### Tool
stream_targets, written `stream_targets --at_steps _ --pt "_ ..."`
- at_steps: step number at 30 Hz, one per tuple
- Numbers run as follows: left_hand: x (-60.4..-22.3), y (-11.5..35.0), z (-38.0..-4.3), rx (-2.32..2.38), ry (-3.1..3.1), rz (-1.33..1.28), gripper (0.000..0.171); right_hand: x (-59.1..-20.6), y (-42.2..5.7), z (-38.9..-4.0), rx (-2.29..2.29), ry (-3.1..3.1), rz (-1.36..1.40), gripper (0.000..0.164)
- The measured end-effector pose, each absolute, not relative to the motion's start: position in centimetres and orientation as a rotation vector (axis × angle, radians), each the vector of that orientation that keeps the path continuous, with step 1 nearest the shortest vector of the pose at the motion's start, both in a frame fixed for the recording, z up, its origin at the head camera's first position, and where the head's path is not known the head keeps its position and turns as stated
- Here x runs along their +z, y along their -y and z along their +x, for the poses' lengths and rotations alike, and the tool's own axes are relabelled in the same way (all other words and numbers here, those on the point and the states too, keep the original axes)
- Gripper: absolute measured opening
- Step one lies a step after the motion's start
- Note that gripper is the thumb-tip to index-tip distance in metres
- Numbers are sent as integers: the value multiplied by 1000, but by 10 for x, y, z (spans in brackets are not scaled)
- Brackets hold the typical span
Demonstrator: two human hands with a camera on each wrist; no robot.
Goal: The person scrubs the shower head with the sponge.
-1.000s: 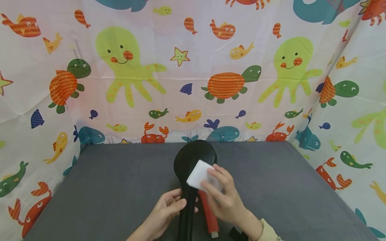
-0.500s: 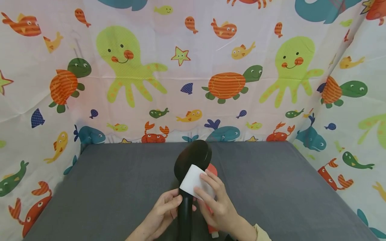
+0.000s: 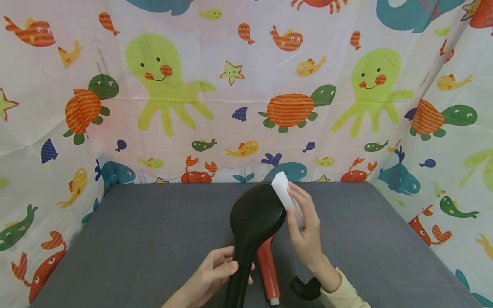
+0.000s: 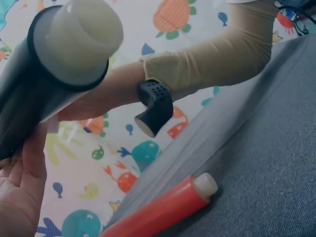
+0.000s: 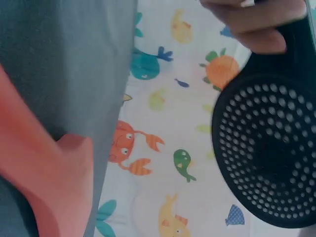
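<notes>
In the head view, my left hand (image 3: pixel 212 273) grips the handle of a black shower head (image 3: pixel 254 218), which is held up and tilted with its smooth back toward me. My right hand (image 3: pixel 308 229) pinches a white sponge (image 3: pixel 286 194) against the upper right rim of the head. In the right wrist view, the perforated spray face of the shower head (image 5: pixel 271 148) shows, with fingers (image 5: pixel 266 24) around its handle. The handle's pale end (image 4: pixel 89 34) juts out in the left wrist view. The sponge is hidden in both wrist views.
A red shower head (image 3: pixel 267 267) lies on the grey cloth-covered table (image 3: pixel 154 235), partly hidden behind the black one. A black wrist mount (image 3: pixel 306 288) hangs below my right forearm. A sea-animal curtain (image 3: pixel 231 107) rises behind the table and at both sides.
The sponge and my right hand have moved from the neck of the black shower head up and right to its rim. The shower head has turned and shifted slightly right.
</notes>
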State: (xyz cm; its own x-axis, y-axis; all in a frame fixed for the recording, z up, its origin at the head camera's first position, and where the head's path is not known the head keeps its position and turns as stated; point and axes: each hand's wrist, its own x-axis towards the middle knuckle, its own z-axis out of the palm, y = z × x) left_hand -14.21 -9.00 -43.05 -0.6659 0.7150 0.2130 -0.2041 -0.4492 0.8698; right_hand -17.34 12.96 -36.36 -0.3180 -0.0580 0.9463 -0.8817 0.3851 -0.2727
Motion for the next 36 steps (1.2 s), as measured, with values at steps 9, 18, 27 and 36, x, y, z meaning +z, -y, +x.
stream_targets --at_steps 9,18,27,36 --pt "-429 92 -144 2197 -1129 801 33 -399 -121 -173 772 1458 1107 22" --pt "-435 90 -144 2173 -1136 922 33 -370 -136 -178 1132 1623 911 29" --pt "-433 91 -144 2227 -1226 928 33 -398 -143 -177 1296 1655 919 33" --pt "-435 93 -149 2194 -1347 988 32 -395 -148 -182 1278 1702 884 37"
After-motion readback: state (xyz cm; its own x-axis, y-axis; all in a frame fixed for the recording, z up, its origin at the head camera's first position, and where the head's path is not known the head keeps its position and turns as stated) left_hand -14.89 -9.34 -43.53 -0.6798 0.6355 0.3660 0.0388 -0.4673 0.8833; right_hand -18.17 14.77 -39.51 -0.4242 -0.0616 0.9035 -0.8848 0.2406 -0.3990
